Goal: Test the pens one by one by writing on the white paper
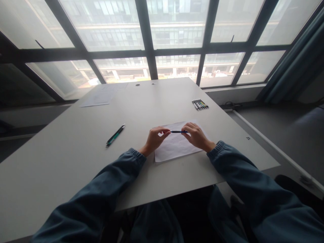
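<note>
A blue and dark pen (176,131) lies level between my two hands, above a white sheet of paper (174,148). My left hand (157,136) pinches the pen's pointed left end between thumb and fingertips. Around its right end the fingers of my right hand (194,133) are closed. The sheet rests on the table under both hands. Off to the left, two pens (115,135), one with green on its barrel, lie side by side at a slant.
A row of several pens (200,104) sits toward the table's right edge. More paper (100,94) lies at the far left of the white table (63,152). Windows (177,27) rise behind the far edge, and a curtain (293,64) hangs at right.
</note>
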### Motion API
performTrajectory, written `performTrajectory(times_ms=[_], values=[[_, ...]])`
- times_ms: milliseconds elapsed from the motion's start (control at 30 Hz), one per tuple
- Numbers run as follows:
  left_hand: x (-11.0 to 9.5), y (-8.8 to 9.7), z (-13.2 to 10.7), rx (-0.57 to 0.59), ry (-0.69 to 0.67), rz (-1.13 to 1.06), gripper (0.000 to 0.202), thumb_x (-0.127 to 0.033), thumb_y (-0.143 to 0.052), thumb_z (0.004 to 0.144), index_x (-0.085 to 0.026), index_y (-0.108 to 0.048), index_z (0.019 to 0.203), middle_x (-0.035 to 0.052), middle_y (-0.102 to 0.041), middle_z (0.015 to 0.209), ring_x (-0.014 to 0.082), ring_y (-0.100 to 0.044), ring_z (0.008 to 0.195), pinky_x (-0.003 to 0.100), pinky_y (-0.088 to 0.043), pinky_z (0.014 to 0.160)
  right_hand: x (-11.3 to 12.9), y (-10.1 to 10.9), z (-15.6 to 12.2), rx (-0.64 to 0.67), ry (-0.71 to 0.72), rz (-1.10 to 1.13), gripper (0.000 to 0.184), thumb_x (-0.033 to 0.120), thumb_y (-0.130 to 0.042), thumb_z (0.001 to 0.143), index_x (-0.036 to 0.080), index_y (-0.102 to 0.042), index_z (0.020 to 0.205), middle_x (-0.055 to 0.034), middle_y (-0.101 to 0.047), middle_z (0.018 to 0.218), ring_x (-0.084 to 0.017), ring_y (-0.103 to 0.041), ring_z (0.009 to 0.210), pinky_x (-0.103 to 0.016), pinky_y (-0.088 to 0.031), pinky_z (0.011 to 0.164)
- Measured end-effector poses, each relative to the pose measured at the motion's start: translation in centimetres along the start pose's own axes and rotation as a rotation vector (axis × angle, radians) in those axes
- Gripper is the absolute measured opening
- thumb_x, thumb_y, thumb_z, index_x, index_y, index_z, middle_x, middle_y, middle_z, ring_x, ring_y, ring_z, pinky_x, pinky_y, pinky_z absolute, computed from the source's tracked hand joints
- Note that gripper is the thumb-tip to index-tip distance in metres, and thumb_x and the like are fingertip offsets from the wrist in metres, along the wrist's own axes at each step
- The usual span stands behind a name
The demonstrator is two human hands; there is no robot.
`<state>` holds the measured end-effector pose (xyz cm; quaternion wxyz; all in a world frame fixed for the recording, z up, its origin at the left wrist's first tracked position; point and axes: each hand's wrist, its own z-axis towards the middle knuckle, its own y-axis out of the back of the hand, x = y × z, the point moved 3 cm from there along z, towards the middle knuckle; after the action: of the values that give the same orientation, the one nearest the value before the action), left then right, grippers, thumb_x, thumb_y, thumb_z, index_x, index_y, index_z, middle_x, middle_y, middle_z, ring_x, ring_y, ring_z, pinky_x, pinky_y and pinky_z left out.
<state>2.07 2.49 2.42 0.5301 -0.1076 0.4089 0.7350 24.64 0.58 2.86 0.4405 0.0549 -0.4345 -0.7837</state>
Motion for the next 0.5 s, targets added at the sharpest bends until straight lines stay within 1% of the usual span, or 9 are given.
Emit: performTrajectory(times_ms=[267, 500], values=[[0.05, -0.12, -0.09, 0.026, -0.001, -0.004, 0.020, -0.039, -0.072, 0.087, -0.020, -0.077, 0.087, 0.0046, -0.075, 0.079, 0.0146, -0.062, 0.066, 0.028, -0.054, 0.065, 0.09, 0.07, -0.02, 0.003, 0.010, 0.005, 0.008, 0.021, -0.056, 0.097, 0.022, -0.063, 0.095, -0.0081, -0.065, 0.096, -0.025, -0.057, 0.094, -0.039, -0.043, 0.086], [0.12, -0.18, -0.11, 0.038, 0.009, -0.026, 0.016, -0.036, -0.074, 0.086, -0.020, -0.078, 0.087, 0.0037, -0.074, 0.079, 0.0141, -0.062, 0.067, 0.027, -0.054, 0.064, 0.03, 0.05, -0.06, 0.006, 0.027, -0.016, 0.009, 0.023, -0.054, 0.099, 0.022, -0.062, 0.096, -0.0079, -0.066, 0.097, -0.024, -0.057, 0.094, -0.038, -0.043, 0.087]])
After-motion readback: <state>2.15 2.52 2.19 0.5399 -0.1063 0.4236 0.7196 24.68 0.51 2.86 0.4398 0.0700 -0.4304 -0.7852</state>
